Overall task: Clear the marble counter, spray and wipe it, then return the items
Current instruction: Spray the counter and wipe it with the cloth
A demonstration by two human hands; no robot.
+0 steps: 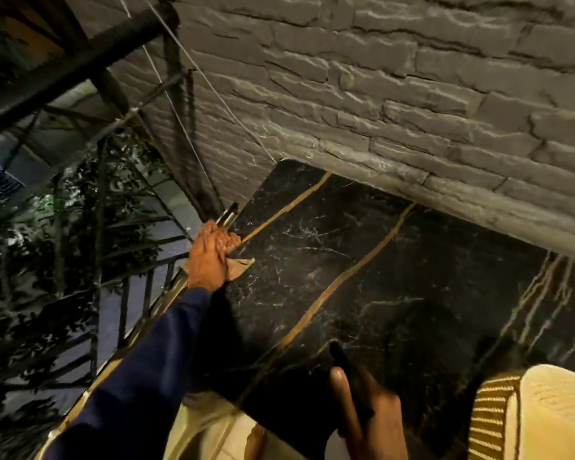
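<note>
The black marble counter (395, 277), crossed by gold veins, runs along the stone wall, and its top is bare. At the counter's left edge my left hand (208, 257) presses a crumpled beige cloth (241, 265) onto the marble. My right hand (369, 413) is low over the counter's near edge, blurred, with its fingers around a slim dark object (344, 366) that I cannot identify. A short metal piece (228, 215) sticks out just beyond my left hand.
A grey stone-brick wall (379, 94) backs the counter. To the left are a dark metal railing (123, 310) and leafy plants (63, 234). A cream seat with woven rope trim (545, 413) stands at the bottom right. A bare foot (256, 443) shows on the pale floor below.
</note>
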